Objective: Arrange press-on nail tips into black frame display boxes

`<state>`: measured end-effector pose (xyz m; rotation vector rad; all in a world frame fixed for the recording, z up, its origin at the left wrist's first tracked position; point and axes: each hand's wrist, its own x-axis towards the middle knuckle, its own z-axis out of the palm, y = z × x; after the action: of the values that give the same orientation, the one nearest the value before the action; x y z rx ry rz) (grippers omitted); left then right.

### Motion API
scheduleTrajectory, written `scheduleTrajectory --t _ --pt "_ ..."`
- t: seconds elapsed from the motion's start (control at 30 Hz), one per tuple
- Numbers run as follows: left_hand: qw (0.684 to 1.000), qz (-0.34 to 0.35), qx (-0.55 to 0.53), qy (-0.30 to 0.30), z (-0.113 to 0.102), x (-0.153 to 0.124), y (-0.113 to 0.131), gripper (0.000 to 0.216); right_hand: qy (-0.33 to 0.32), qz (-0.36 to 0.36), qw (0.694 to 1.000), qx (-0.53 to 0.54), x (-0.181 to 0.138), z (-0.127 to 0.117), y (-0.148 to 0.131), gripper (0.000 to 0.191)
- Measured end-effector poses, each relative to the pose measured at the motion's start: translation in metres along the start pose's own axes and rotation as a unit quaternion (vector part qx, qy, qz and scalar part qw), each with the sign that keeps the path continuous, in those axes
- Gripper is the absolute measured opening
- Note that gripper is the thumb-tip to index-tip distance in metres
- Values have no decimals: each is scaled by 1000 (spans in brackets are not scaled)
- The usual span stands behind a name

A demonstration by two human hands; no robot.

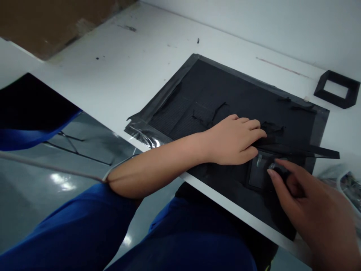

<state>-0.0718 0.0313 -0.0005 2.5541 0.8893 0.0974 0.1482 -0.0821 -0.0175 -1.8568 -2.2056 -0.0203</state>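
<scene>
A black sheet (270, 98) with taped edges covers part of the white table. My left hand (237, 141) rests palm down over it, its fingers curled and close together; what they hold, if anything, is hidden. Beside its thumb lies a dark, glossy rectangular panel (256, 175). A flat black strip (324, 152) runs from near the left fingertips past the sheet's right edge. Over the panel's right side, my right hand (313, 203) pinches a small clear, shiny piece (272, 165) between thumb and index finger. Its other fingers are bent inward.
A black rectangular frame (332, 101) lies at the back right. A clear plastic bag (348, 184) with mixed contents sits beside my right hand. Torn black scraps (273, 128) lie on the sheet. A brown box (56, 26) stands far left, and a cord (56, 165) reaches my left forearm.
</scene>
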Motion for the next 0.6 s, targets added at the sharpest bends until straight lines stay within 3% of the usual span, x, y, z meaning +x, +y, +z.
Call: scheduleTrajectory --t 0.6 --pt "1000 5 3 0 2 1 0 51 -27 -2 998 48 4 7 8 34"
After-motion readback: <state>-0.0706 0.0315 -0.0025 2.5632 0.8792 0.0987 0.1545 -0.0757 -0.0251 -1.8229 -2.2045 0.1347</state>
